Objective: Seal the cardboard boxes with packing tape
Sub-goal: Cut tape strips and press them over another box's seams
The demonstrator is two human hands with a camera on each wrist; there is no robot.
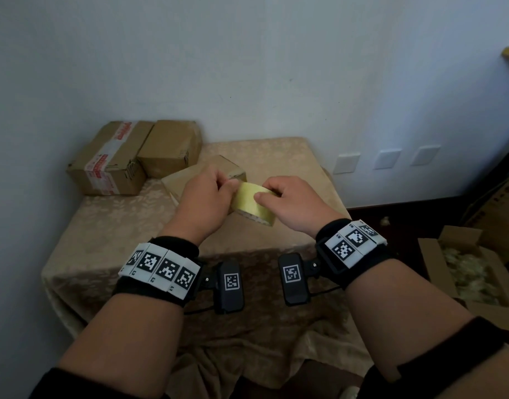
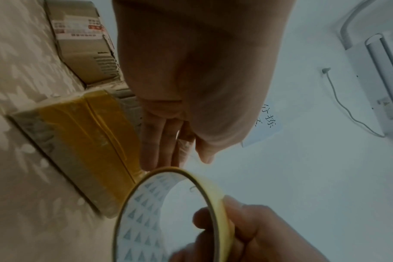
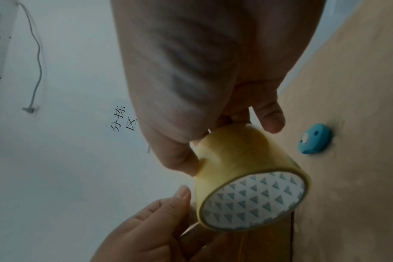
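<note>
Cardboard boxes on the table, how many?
3. Taped box back left, plain box beside it, third box behind the left hand. Another open box sits off the table, right.

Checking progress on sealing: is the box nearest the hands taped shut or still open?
Taped shut: the left wrist view shows yellow tape running across the closed box.

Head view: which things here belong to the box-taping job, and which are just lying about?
In the job:
- tape roll, held by the right hand, with the left hand at its edge
- three cardboard boxes: near, printed-tape, plain

Lying about:
- open carton on the floor
- wall sockets
- blue knob
</note>
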